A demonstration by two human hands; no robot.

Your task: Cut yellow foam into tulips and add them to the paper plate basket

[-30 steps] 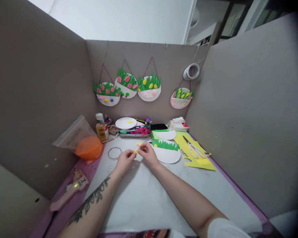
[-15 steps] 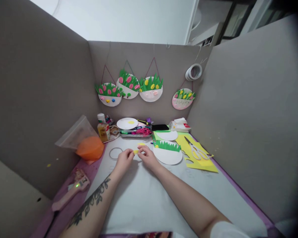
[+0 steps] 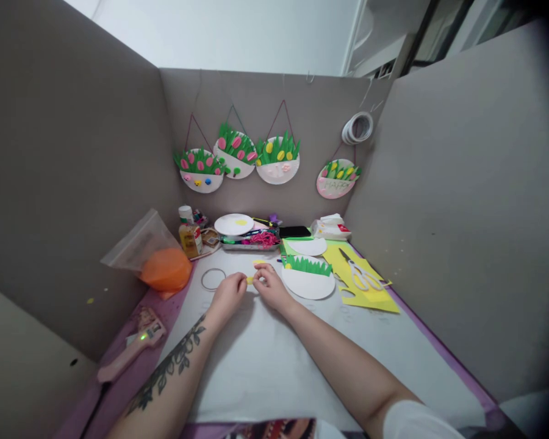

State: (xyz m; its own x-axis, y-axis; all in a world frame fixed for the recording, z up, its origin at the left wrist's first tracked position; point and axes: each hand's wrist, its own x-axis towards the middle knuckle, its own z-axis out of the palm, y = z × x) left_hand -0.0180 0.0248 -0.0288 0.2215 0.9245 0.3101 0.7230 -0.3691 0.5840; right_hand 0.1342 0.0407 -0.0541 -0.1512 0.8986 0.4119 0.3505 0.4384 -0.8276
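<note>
Between the fingertips of both hands is a small yellow paper piece (image 3: 249, 280), mostly hidden by the fingers. My left hand (image 3: 230, 294) pinches its left end. On the other end, my right hand (image 3: 271, 286) is closed with thumb and fingers together. Just right of my right hand lies a white paper plate with green paper grass (image 3: 309, 283) along its upper edge. Another bit of yellow paper (image 3: 259, 263) rests on the table behind the fingers. A thin ring (image 3: 213, 279) lies left of my left hand.
White-handled scissors (image 3: 364, 277) lie on yellow paper sheets (image 3: 375, 301) at right. Behind stand a tray of supplies (image 3: 249, 246) and a glue bottle (image 3: 191, 235). At left are a bag of orange material (image 3: 165, 268) and a pink glue gun (image 3: 132, 352). Decorated plates (image 3: 278, 169) hang on the back panel.
The view has shifted slightly. Both hands stay in nearly the same place on the yellow paper piece, with the right fingers slightly repositioned.
</note>
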